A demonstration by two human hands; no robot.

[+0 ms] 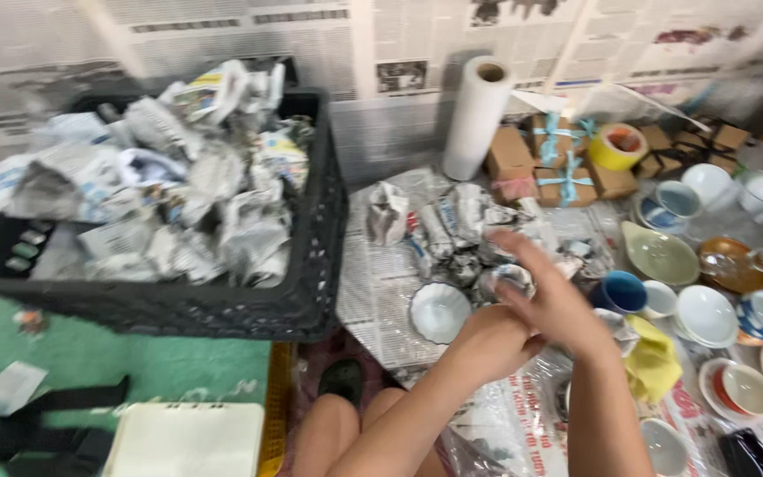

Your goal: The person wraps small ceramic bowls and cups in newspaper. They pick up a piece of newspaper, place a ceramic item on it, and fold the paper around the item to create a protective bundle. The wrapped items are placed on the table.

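My left hand (490, 340) reaches up from the bottom centre and closes around a small blue-patterned bowl (509, 279), though blur hides the exact grip. My right hand (554, 296) crosses over the left wrist with its fingers stretched out and apart, beside the bowl. Just left of the hands, a white scalloped bowl (439, 312) lies on the newspaper sheet (377, 291). Crumpled newspaper bundles (448, 225) lie just beyond the hands.
A black crate (311, 256) heaped with newspaper-wrapped pieces fills the left. A white paper roll (477, 119), ribboned cardboard boxes (558, 172) and a yellow tape roll (617, 146) stand behind. Several bowls and cups (706, 314), a blue cup (620, 291) and a yellow cloth (653, 362) crowd the right.
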